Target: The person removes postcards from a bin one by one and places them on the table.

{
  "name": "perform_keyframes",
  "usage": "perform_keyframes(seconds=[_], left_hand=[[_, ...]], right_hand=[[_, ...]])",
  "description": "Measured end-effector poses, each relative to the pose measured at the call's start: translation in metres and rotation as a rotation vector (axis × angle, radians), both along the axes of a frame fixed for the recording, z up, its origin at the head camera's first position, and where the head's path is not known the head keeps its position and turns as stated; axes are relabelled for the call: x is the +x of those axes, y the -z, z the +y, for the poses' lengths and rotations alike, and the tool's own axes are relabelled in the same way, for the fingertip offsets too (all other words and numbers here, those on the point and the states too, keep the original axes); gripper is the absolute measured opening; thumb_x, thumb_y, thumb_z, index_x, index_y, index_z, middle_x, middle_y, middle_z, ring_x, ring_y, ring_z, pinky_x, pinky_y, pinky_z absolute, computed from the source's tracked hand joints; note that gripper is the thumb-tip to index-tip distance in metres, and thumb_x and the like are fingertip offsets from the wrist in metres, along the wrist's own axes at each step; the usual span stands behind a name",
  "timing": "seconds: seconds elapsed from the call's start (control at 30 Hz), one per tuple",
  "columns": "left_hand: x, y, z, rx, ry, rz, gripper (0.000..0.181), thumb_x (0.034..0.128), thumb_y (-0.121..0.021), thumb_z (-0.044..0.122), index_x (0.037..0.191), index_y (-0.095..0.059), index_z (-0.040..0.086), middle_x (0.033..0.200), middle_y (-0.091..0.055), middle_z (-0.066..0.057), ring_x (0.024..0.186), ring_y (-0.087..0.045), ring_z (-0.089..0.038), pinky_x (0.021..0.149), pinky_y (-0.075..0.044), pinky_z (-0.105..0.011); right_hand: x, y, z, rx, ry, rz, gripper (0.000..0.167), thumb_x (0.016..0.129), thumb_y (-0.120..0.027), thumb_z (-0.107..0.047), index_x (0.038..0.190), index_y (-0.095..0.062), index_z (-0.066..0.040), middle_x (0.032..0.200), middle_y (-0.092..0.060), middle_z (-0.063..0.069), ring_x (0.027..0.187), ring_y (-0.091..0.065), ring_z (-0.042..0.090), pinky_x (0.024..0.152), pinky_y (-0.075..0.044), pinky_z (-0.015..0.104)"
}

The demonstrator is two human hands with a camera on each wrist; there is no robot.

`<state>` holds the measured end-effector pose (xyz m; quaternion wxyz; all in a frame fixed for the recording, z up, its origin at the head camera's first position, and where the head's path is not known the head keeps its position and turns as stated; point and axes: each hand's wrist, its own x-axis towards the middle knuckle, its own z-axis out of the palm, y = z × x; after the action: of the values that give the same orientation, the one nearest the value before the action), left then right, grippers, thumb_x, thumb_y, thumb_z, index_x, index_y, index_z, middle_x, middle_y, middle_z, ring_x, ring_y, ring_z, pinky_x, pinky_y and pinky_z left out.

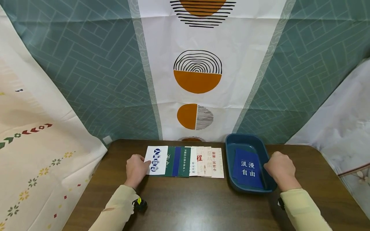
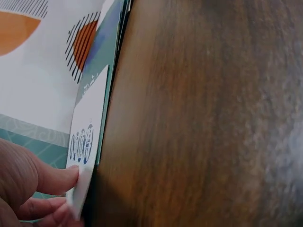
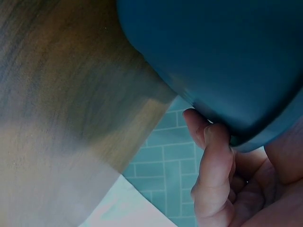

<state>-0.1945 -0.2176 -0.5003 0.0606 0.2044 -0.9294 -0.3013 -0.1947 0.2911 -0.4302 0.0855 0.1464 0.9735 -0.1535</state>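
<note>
My left hand (image 1: 136, 170) pinches the left edge of a white card (image 1: 161, 157) with blue lettering, thumb on top, as the left wrist view also shows. That card overlaps a green card (image 1: 171, 160) at the left end of a row of overlapping cards. A dark green card (image 1: 184, 164) and several cream cards (image 1: 218, 163) continue the row rightward. At the right, my right hand (image 1: 281, 170) grips the rim of a dark blue plastic tray (image 3: 213, 61), its fingers curled under the edge. Blue cards (image 1: 250, 179) with white characters lie inside the tray.
All of this stands on a brown wooden table (image 1: 196, 205). Behind its far edge hangs a green and white patterned cloth (image 1: 115, 80). Pale floral fabric (image 1: 34, 160) drapes at the left, and white fabric (image 1: 347, 134) at the right.
</note>
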Motion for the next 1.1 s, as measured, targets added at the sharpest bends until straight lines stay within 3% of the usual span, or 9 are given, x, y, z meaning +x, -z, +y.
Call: perform_keyframes(seconds=[0.27, 0.5, 0.7, 0.87, 1.0, 1.1], left_hand=[[-0.001, -0.004, -0.002, -0.024, 0.014, -0.004, 0.033, 0.0775, -0.073, 0.029, 0.093, -0.068, 0.0, 0.094, -0.066, -0.019, 0.075, -0.058, -0.028, 0.057, -0.044, -0.035], [-0.004, -0.021, 0.009, -0.027, -0.001, 0.105, 0.043, 0.0816, -0.068, 0.033, 0.109, -0.063, 0.0, 0.106, -0.063, -0.02, 0.089, -0.056, -0.032, 0.069, -0.047, -0.043], [-0.008, -0.045, 0.04, -0.07, 0.054, 0.255, 0.048, 0.0803, -0.07, 0.035, 0.112, -0.063, 0.0, 0.117, -0.059, -0.02, 0.104, -0.056, -0.034, 0.079, -0.05, -0.052], [-0.011, -0.064, 0.073, -0.068, 0.141, 0.363, 0.05, 0.0785, -0.072, 0.036, 0.112, -0.063, 0.0, 0.119, -0.059, -0.019, 0.11, -0.053, -0.035, 0.086, -0.048, -0.052], [-0.011, -0.076, 0.102, -0.065, 0.202, 0.418, 0.049, 0.0774, -0.074, 0.035, 0.111, -0.062, 0.001, 0.116, -0.059, -0.017, 0.108, -0.053, -0.034, 0.089, -0.046, -0.049], [-0.01, -0.083, 0.125, -0.049, 0.247, 0.415, 0.051, 0.0775, -0.074, 0.035, 0.114, -0.061, 0.002, 0.119, -0.057, -0.015, 0.111, -0.051, -0.033, 0.092, -0.045, -0.048]], right_hand=[[-0.001, 0.001, 0.0, 0.001, 0.0, -0.006, 0.03, 0.081, -0.063, -0.017, 0.091, -0.06, 0.01, 0.075, -0.059, 0.022, 0.057, -0.055, 0.027, 0.045, -0.049, 0.038], [0.0, 0.002, 0.001, -0.007, 0.005, -0.008, 0.028, 0.081, -0.063, -0.017, 0.089, -0.061, 0.009, 0.073, -0.058, 0.02, 0.057, -0.055, 0.027, 0.045, -0.048, 0.036], [0.001, 0.002, 0.001, -0.002, -0.001, -0.001, 0.027, 0.081, -0.062, -0.017, 0.087, -0.061, 0.009, 0.073, -0.059, 0.02, 0.057, -0.054, 0.027, 0.045, -0.048, 0.037], [0.0, 0.001, 0.0, -0.004, 0.002, 0.003, 0.026, 0.08, -0.062, -0.017, 0.087, -0.061, 0.009, 0.072, -0.058, 0.02, 0.056, -0.054, 0.026, 0.044, -0.048, 0.036], [0.0, 0.001, 0.0, -0.002, 0.0, 0.011, 0.026, 0.08, -0.063, -0.017, 0.086, -0.061, 0.008, 0.072, -0.058, 0.02, 0.056, -0.054, 0.026, 0.044, -0.048, 0.037], [0.001, 0.0, -0.001, 0.003, -0.003, 0.014, 0.026, 0.08, -0.062, -0.017, 0.086, -0.061, 0.009, 0.072, -0.059, 0.021, 0.056, -0.054, 0.027, 0.044, -0.048, 0.038]])
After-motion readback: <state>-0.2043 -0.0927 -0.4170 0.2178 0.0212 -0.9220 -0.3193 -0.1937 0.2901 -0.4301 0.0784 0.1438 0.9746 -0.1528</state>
